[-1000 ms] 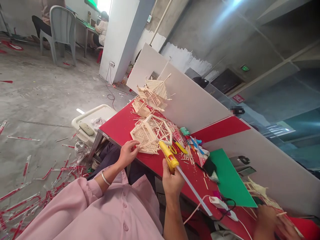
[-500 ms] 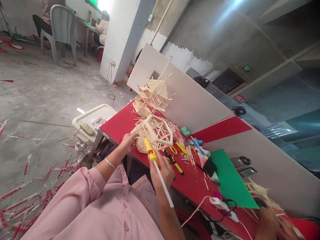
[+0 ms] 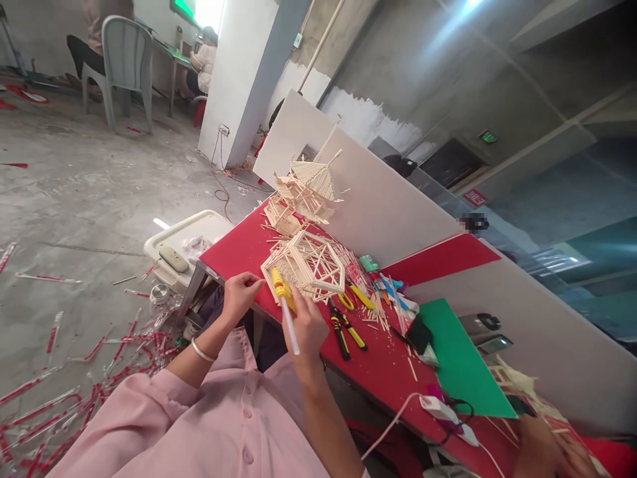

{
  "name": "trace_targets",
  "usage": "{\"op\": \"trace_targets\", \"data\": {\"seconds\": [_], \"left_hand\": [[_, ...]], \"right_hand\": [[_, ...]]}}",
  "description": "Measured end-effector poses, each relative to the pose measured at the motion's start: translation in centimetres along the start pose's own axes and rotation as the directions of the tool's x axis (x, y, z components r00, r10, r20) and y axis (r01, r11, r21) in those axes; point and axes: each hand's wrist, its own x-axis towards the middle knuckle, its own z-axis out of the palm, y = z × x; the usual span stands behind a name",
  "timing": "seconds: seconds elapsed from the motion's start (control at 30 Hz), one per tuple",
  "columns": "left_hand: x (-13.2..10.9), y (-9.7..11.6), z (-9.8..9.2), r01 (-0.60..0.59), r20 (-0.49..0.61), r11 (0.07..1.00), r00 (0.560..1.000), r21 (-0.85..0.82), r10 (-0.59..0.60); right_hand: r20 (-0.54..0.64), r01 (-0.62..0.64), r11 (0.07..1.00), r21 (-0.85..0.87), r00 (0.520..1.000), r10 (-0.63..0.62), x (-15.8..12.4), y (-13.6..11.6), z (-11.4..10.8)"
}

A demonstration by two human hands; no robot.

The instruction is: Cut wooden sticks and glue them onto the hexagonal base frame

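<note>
In the head view my right hand (image 3: 307, 326) is wrapped round a yellow hot glue gun (image 3: 281, 287), with a long whitish glue stick (image 3: 290, 326) coming out of its rear. The gun's front end overlaps the near-left part of an open frame of thin wooden sticks (image 3: 321, 269); whether it touches cannot be told. To the left of the gun, my left hand (image 3: 239, 295) has its fingers pinched together just off the frame. Anything between those fingertips is too small to make out. Behind the frame stands a roofed stick model (image 3: 308, 186).
Black-and-yellow pliers (image 3: 347, 332), yellow-handled scissors (image 3: 355, 297) and loose sticks lie on the red table (image 3: 231, 242). Farther right are a green board (image 3: 460, 362), a white power strip (image 3: 438, 406) and another person's hands (image 3: 542, 445). A white tray (image 3: 212, 219) stands left.
My right hand has moved left with the glue gun, uncovering more of the pliers. My left hand has shifted left and slightly down, away from the frame.
</note>
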Motion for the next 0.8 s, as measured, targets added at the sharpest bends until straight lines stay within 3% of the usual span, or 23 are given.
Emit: {"op": "trace_targets", "data": {"seconds": [0.1, 0.17, 0.33, 0.5, 0.8], "left_hand": [[-0.3, -0.2, -1.0, -0.324, 0.136, 0.897, 0.945, 0.300, 0.296], [-0.1, -0.4, -1.1, -0.424, 0.205, 0.799, 0.906, 0.427, 0.371], [0.3, -0.9, -0.7, -0.441, 0.223, 0.726, 0.897, 0.528, 0.383], [0.0, -1.8, -0.2, -0.539, 0.317, 0.700, 0.842, 0.469, 0.437], [0.5, -2.0, -0.2, -0.476, 0.272, 0.691, 0.879, 0.544, 0.392]], "right_hand": [[0.090, -0.006, 1.000, -0.002, 0.996, 0.006, 0.9, -1.1, 0.3], [0.063, -0.011, 1.000, 0.005, 0.998, 0.011, 1.4, -1.2, -0.1], [-0.133, 0.019, 0.995, -0.100, 0.991, -0.033, 2.3, 0.0, -2.2], [-0.079, 0.034, 0.986, -0.163, 0.996, -0.048, 2.4, 0.4, -2.4], [-0.068, 0.074, 0.980, -0.185, 0.994, -0.088, 3.7, -1.0, -0.8]]}}
